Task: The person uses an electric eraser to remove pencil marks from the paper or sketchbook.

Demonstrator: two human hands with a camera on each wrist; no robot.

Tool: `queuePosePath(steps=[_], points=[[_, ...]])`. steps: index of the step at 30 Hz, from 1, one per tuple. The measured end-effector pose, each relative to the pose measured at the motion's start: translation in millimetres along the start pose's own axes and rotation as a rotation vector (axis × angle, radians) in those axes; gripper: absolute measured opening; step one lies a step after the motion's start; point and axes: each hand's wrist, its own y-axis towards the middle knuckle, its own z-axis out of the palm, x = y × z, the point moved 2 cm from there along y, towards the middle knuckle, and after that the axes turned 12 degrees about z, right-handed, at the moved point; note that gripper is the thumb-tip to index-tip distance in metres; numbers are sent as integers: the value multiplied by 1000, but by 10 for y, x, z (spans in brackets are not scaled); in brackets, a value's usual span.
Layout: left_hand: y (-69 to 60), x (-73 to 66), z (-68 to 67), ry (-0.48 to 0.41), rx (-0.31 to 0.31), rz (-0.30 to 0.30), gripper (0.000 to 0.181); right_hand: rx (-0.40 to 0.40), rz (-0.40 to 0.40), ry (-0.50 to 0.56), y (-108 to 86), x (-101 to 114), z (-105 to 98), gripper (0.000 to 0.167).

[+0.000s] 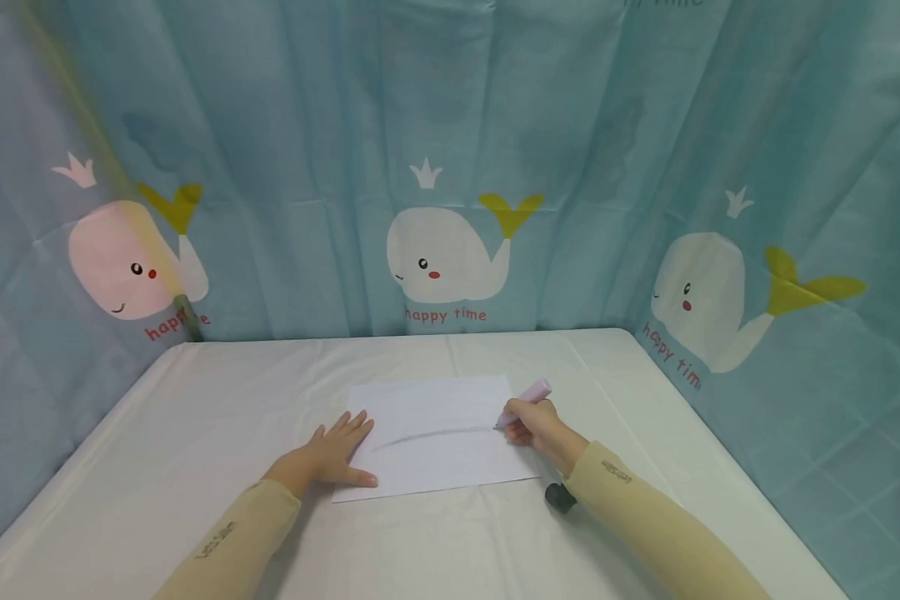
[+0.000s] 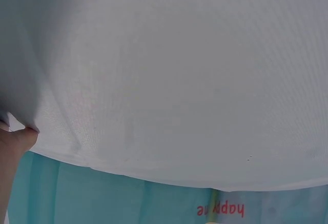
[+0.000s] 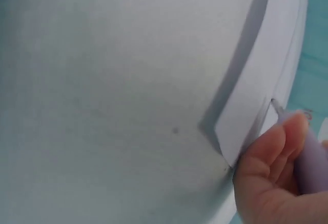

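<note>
A white sheet of paper (image 1: 427, 467) lies on the white-covered table. My left hand (image 1: 335, 450) rests on its left edge with the fingers spread; in the left wrist view only a thumb (image 2: 23, 139) shows clearly, at the left edge. My right hand (image 1: 534, 423) pinches a lilac pen-shaped tool (image 1: 534, 390) at the sheet's right side. In the right wrist view the thin tip of the pen-shaped tool (image 3: 305, 157) touches the paper (image 3: 246, 111), beside the curled fingers of the right hand (image 3: 271, 178). A curved grey line (image 1: 431, 434) runs across the sheet towards the tip; whether drawn or slit, I cannot tell.
A white cloth (image 1: 195, 433) covers the table. Beside the right cuff is a small black round object (image 1: 559, 497), partly hidden by the sleeve. Blue-green curtains (image 1: 292, 250) printed with whales stand behind the table and along both sides.
</note>
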Motion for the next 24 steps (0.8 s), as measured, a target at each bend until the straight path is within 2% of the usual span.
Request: queuePosePath(steps=[5, 13, 19, 24], points=[[-10, 1, -8, -3, 1, -1, 107, 0, -1, -4, 12, 2, 6, 18], [-3, 13, -16, 2, 5, 0, 107, 17, 11, 51, 9, -7, 13, 16], [1, 27, 3, 7, -2, -9, 108, 26, -24, 36, -4, 2, 55, 18], [-8, 19, 1, 0, -1, -3, 108, 14, -12, 16, -11, 1, 65, 20]])
